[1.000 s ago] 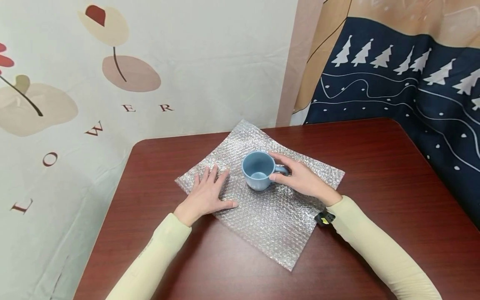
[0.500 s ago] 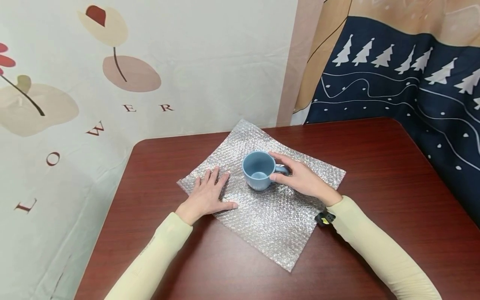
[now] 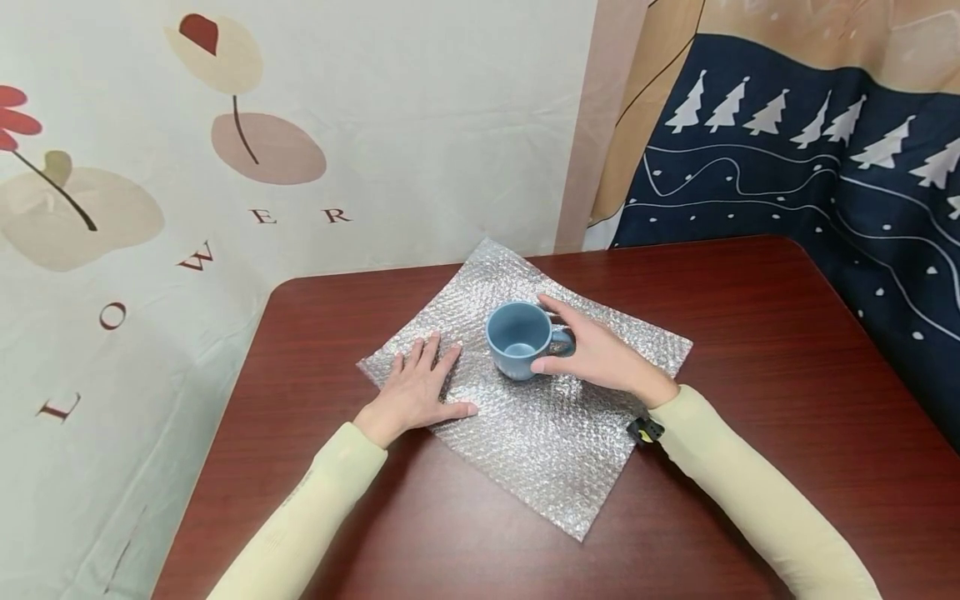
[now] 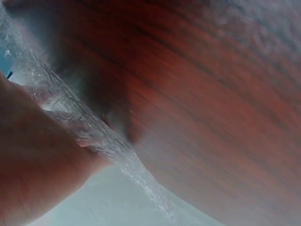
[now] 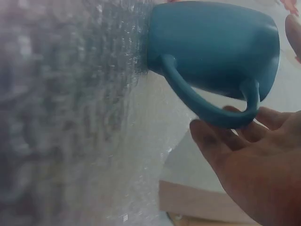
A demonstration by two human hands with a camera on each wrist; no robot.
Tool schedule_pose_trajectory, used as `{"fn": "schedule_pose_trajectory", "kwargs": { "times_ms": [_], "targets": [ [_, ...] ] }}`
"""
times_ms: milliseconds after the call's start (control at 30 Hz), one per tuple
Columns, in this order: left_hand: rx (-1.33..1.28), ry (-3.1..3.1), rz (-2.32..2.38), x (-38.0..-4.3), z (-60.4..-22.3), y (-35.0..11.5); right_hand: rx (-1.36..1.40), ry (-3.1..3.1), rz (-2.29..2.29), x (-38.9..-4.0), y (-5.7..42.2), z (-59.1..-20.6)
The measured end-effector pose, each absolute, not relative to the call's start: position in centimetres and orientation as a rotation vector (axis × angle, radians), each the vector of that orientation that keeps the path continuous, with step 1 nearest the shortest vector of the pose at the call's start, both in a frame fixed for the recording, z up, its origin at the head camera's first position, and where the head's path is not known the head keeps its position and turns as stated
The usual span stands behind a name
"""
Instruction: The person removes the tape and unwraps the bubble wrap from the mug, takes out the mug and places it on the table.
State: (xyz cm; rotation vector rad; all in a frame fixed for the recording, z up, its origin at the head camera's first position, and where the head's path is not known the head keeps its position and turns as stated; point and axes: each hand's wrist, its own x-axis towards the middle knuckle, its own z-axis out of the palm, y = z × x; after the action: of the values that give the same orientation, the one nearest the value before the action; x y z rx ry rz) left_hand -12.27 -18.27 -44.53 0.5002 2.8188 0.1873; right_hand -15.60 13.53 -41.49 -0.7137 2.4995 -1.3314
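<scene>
A blue mug stands upright on a sheet of silvery bubble wrap, its handle pointing right. My right hand is around the handle side, thumb in front and fingers behind. In the right wrist view the thumb is apart from the mug, and the fingers lie loosely past the handle without closing on it. My left hand rests on the left part of the bubble wrap with its fingers spread.
The bubble wrap lies at an angle on a dark red-brown wooden table. A pale printed cloth hangs behind the table's back edge, with a dark tree-patterned cloth at the right. A small black device is at the right wrist.
My right hand has loosened from the mug, its thumb and index finger spreading wider apart. The mug stays in place, and the left hand keeps resting on the bubble wrap.
</scene>
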Motion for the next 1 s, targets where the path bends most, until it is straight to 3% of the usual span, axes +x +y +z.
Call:
{"fn": "schedule_pose_trajectory", "kwargs": {
  "times_ms": [500,1000],
  "targets": [
    [0.497,2.823,0.194,-12.5,-44.5,-18.3,-0.726,2.653,-1.18,-16.2,10.8,-41.4],
    [0.5,2.834,0.209,-12.4,-44.5,-18.3,-0.626,2.687,-1.341,-14.8,12.1,-40.6]
  ]
}}
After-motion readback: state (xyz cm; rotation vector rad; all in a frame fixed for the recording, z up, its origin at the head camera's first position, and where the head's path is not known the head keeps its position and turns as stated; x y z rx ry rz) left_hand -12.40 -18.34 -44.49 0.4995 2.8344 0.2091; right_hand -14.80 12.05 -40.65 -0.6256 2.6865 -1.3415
